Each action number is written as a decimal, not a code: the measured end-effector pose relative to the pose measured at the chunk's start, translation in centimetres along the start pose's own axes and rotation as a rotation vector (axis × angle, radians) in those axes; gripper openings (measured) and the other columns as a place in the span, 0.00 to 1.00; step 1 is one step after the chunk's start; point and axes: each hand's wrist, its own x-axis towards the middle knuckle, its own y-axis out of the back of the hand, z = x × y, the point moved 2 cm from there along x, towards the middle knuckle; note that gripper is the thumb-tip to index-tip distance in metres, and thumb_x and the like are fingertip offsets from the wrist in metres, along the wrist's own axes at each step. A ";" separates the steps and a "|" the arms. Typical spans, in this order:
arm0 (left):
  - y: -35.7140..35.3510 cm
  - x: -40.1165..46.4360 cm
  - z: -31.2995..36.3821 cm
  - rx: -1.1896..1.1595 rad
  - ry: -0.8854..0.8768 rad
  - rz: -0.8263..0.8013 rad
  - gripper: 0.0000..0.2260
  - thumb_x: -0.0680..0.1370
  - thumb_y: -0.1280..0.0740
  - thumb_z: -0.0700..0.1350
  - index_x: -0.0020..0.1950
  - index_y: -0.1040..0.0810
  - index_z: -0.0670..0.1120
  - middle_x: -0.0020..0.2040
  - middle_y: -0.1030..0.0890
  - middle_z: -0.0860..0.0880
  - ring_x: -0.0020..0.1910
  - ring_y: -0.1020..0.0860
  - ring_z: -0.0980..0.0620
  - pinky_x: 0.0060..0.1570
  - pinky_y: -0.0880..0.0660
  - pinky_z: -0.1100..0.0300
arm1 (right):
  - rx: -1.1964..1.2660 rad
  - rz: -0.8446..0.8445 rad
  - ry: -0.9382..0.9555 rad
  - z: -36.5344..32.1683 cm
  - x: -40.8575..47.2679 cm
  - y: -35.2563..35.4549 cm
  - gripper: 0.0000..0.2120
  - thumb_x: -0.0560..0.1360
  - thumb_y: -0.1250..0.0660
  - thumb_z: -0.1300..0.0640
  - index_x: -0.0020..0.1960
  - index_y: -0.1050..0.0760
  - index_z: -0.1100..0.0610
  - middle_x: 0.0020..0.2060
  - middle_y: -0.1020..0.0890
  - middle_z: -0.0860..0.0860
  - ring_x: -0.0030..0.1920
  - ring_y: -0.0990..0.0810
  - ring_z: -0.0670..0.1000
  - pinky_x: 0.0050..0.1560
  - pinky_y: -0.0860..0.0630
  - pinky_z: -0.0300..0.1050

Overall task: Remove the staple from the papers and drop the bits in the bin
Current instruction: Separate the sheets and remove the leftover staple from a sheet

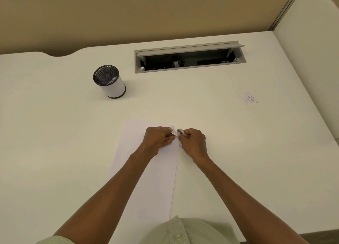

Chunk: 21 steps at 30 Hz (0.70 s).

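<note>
Papers (146, 170) lie flat on a white desk (55, 133) as the left hand (158, 139) pinches up their top right corner and the right hand (194, 142), fingers curled, grips a small metal tool (181, 132) pointed at that corner. The staple itself is too small to make out. The prying step appears to be in hand; next, the loosened bits would need carrying to the mesh bin (109, 81) standing well apart at far left.

The staple is hidden under the left hand (158, 139); the papers' (146, 179) lower edge is covered by a shirt (187, 231).
</note>
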 end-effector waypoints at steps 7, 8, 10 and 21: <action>0.2 -0.3 0.2 0.151 -0.202 0.065 0.03 0.76 0.27 0.38 0.48 0.15 0.39 0.43 0.14 0.41 0.40 0.14 0.49 0.39 0.19 0.62 | 0.105 0.051 0.168 -1.6 0.3 0.7 0.09 0.72 0.28 0.53 0.51 0.22 0.52 0.42 0.19 0.39 0.42 0.21 0.41 0.39 0.27 0.34; 0.2 -0.4 0.4 0.168 -0.227 0.064 0.03 0.76 0.27 0.38 0.48 0.15 0.39 0.42 0.14 0.42 0.39 0.14 0.49 0.39 0.19 0.63 | 0.121 0.047 0.185 -1.8 0.6 0.6 0.09 0.71 0.27 0.56 0.51 0.22 0.53 0.43 0.18 0.40 0.42 0.20 0.41 0.39 0.27 0.33; 0.2 -0.7 0.8 0.183 -0.272 0.067 0.02 0.76 0.27 0.37 0.46 0.15 0.41 0.40 0.14 0.42 0.38 0.15 0.49 0.38 0.19 0.63 | 0.126 0.015 0.211 -2.1 1.3 0.5 0.11 0.70 0.28 0.61 0.52 0.21 0.54 0.44 0.16 0.42 0.42 0.19 0.42 0.40 0.27 0.33; 0.2 -0.5 1.7 0.245 -0.350 0.097 0.04 0.75 0.26 0.38 0.49 0.15 0.41 0.39 0.14 0.46 0.37 0.14 0.52 0.38 0.19 0.64 | 0.114 -0.065 0.184 -2.7 2.8 0.6 0.13 0.69 0.25 0.56 0.51 0.22 0.53 0.40 0.15 0.47 0.39 0.18 0.44 0.37 0.29 0.29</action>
